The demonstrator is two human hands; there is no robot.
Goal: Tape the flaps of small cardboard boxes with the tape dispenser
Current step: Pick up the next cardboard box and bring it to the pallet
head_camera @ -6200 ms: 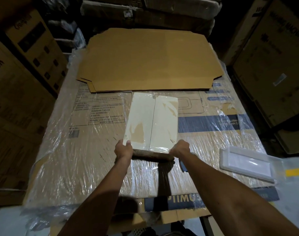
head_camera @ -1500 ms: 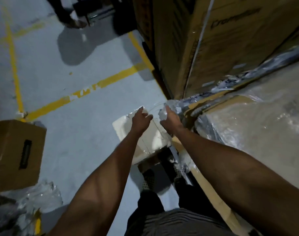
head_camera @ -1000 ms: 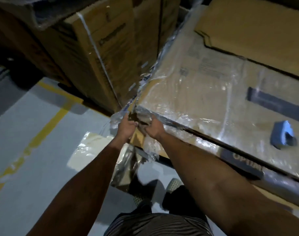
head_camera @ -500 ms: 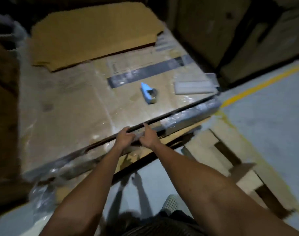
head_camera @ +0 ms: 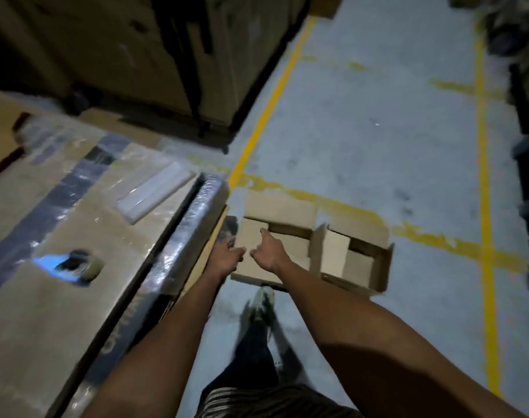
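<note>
Blue tape dispenser point(head_camera: 68, 267) lying untouched on wrapped work carton point(head_camera: 46, 312), well left of open floor carton point(head_camera: 317, 245). Flat white pack point(head_camera: 154, 191) also on the wrapped top, up-left of the floor carton.

Half a second back, both hands at wrapped carton's near edge, view on the work surface; now view swung right and down, hands off that edge and reaching over the floor carton. White box handled earlier out of sight. Likely reading: that box done and set aside, next small box being fetched; taping not restarted.

Left hand point(head_camera: 227, 259) at floor carton's left edge, fingers loosely curled, gripping nothing visible; blurred, contact with cardboard unclear. Right hand point(head_camera: 267, 251) just right of it, above carton's left half, index pointing forward, remaining fingers relaxed, empty.

Small brown boxes point(head_camera: 335, 251) packed inside floor carton, flaps of carton standing open. Nearest one directly beyond right fingertips, apparently not yet touched. Dispenser far from both hands.
</note>
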